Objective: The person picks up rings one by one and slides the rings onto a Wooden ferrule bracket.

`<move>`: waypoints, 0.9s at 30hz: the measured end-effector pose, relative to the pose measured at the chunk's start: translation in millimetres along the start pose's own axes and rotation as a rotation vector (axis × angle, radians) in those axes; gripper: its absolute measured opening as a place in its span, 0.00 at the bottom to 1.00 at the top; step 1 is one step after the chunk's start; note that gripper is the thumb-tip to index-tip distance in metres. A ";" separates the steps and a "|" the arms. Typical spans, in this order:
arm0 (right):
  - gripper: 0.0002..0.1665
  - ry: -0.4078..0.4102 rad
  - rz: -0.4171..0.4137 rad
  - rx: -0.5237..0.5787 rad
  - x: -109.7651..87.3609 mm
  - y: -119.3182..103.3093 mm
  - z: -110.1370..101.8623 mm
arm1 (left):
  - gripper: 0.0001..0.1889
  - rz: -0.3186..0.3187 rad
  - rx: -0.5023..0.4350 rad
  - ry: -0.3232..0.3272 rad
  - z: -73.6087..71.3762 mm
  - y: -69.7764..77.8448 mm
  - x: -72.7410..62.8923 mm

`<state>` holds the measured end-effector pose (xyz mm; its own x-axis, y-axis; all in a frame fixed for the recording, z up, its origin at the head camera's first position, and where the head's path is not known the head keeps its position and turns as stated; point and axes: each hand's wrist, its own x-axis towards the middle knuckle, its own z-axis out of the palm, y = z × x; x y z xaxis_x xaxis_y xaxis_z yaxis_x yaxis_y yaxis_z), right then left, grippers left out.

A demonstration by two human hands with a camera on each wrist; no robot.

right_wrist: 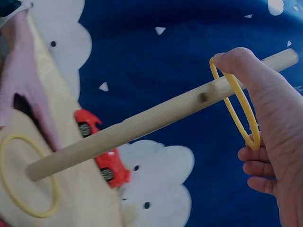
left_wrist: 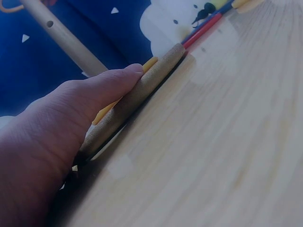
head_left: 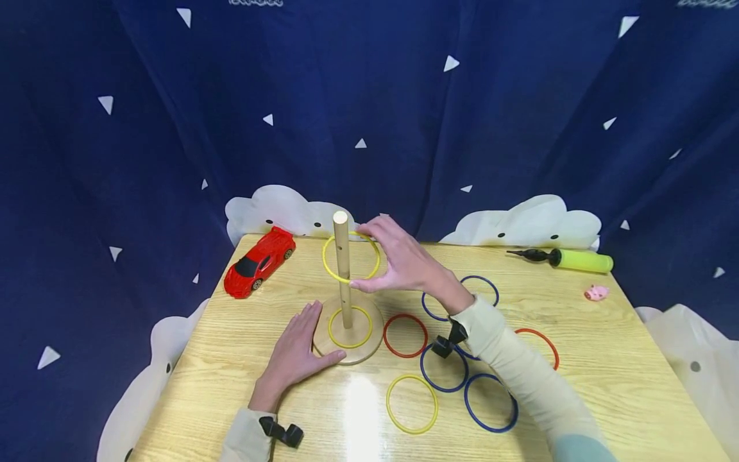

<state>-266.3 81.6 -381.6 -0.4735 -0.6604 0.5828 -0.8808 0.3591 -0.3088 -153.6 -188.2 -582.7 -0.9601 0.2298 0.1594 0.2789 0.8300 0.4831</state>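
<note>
Hands apart, I have the right hand [head_left: 398, 256] pinching a yellow ring [right_wrist: 246, 105] between thumb and fingers, the ring around the upright pole [head_left: 343, 250], below its top. My left hand [head_left: 297, 350] rests against the round base [head_left: 352, 357], fingers extended, thumb at its rim. I see a second yellow ring [head_left: 330, 327] lying on the base around the pole's foot, and a red ring [head_left: 385, 333] just beside the base.

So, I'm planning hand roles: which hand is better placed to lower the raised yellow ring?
Likely the right hand: it pinches the raised yellow ring, which encircles the peg, while the left hand touches the base.
</note>
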 end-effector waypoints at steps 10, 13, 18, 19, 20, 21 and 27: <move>0.54 -0.076 0.046 -0.056 -30.4 16.6 43.6 | 0.66 0.000 0.013 -0.004 1.4 -1.6 -0.4; 0.55 -0.094 0.065 -0.073 -41.3 21.2 58.9 | 0.66 0.000 0.008 -0.010 1.2 -1.7 -0.9; 0.56 -0.128 0.105 -0.087 -57.2 28.1 85.1 | 0.66 0.003 0.006 0.000 0.5 -1.6 -1.0; 0.56 -0.133 0.113 -0.086 -60.4 29.6 90.1 | 0.66 0.005 0.008 0.004 0.3 -1.5 -1.0; 0.56 -0.138 0.121 -0.087 -63.5 30.9 94.9 | 0.66 0.004 0.008 0.004 0.1 -1.5 -1.0; 0.56 -0.143 0.126 -0.089 -66.6 32.7 99.9 | 0.66 0.007 0.009 0.007 -0.1 -1.3 -1.0; 0.56 -0.198 0.174 -0.083 -82.9 42.2 123.6 | 0.65 0.009 0.014 0.005 -0.7 -0.5 -1.0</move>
<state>-264.9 69.9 -535.9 -0.6169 -0.6968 0.3658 -0.7863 0.5261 -0.3239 -152.8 -189.2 -582.5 -0.9574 0.2345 0.1684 0.2871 0.8351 0.4692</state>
